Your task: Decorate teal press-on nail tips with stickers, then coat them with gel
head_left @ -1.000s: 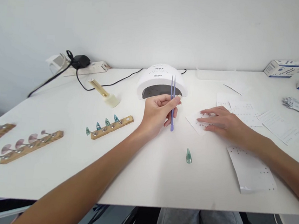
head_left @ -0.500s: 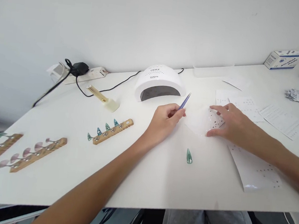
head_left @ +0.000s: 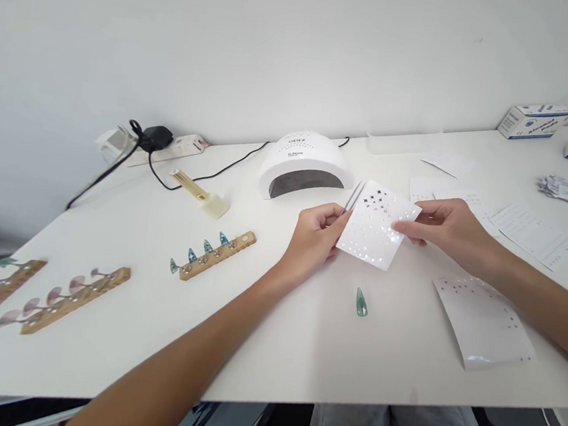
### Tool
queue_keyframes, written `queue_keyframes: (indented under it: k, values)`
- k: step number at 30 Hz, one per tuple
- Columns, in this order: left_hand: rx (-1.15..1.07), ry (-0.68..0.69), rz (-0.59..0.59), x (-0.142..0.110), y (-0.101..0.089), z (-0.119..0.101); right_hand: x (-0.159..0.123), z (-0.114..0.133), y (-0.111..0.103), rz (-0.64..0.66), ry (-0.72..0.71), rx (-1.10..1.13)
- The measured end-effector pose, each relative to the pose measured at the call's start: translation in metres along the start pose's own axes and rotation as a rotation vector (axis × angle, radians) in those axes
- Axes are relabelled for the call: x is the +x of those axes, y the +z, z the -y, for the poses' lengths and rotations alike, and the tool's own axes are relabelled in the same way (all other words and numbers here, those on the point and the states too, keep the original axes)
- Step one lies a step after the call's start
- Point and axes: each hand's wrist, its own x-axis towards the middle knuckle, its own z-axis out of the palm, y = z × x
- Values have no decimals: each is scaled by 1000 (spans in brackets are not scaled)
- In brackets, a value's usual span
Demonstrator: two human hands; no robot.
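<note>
- My right hand (head_left: 448, 223) pinched the star sheet (head_left: 374, 226) by its right side, above the table (head_left: 280, 356).
- My left hand (head_left: 312, 234) pinched the tweezers (head_left: 354, 196) at the sheet's left edge.
- The green nail (head_left: 361, 302) lay nearer to me.

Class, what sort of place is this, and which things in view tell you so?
Probably a nail-art workspace: a white dome lamp stands on the desk, false nails are mounted on a wooden stand, and the right hand holds a star-dotted sheet.
</note>
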Motion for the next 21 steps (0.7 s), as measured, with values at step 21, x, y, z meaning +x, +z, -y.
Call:
queue_keyframes:
  k: [21]
  values:
    - [-116,-39,-107,4,-4,4,0,-6,7,146,120,130]
